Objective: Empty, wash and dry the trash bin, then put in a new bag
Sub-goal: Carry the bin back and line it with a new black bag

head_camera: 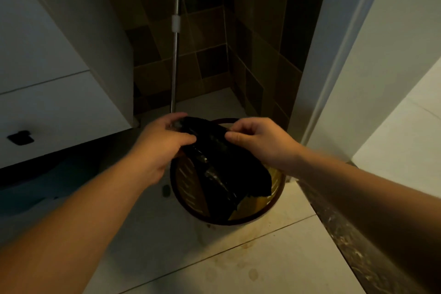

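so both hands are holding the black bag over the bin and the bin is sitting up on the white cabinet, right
Not quite. Both hands, left hand and right hand, do hold the black bag over the bin, but the bin stands on the tiled floor, not on the white cabinet, which is off to the left. The head view shows this.

Dim, warm-tinted view, brightest on the white wall [393,74] at right, tiled corner [210,31] sunk in shadow, black bag [222,162] nearly detailless (faint sheen on its folds), soft blur overall, straight lines bowing toward the edges
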